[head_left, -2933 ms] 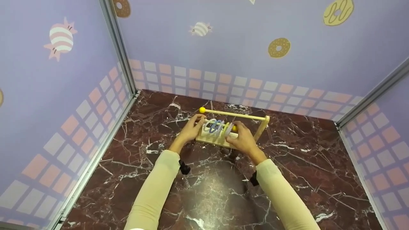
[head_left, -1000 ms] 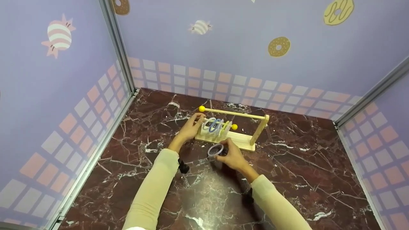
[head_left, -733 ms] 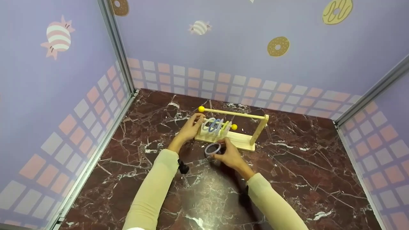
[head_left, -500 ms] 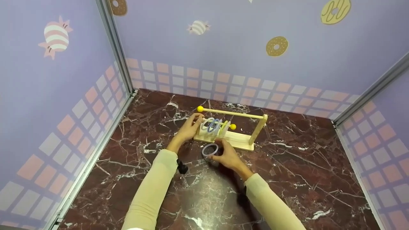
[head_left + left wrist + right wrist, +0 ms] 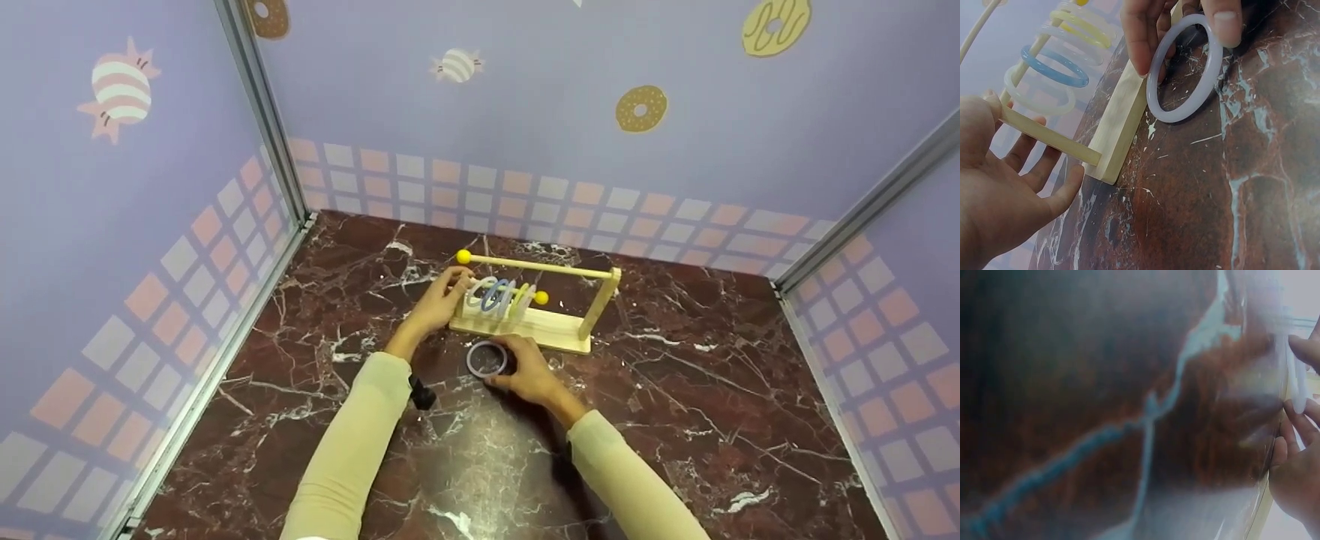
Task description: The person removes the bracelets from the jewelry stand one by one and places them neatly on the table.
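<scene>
My left hand [image 5: 437, 300] grips the left upright of a light wooden bangle stand [image 5: 555, 330], its fingers wrapped around the post in the left wrist view. Several bangles hang on the stand's lower bar: a whitish one [image 5: 1039, 95], a blue one [image 5: 1055, 70], clear ones and a yellow one [image 5: 1081, 28]. In front of the base, my right hand [image 5: 531, 371] pinches a pale lilac bangle [image 5: 470, 361] between thumb and fingers. That bangle is tilted close over the tabletop, left of the fingertips, with its ring fully visible in the left wrist view [image 5: 1171, 117].
The stand's upper bar [image 5: 532, 265] carries no bangles and ends in a yellow ball [image 5: 464, 256]; another yellow ball [image 5: 541, 298] caps the lower bar. Dark red marble tabletop [image 5: 360, 465] spreads around. Patterned panels [image 5: 525, 97] enclose the back and sides.
From the bangles on the lower bar, my right hand has come toward me with the lilac bangle, then shifted left and lower. My left hand has kept its hold on the stand.
</scene>
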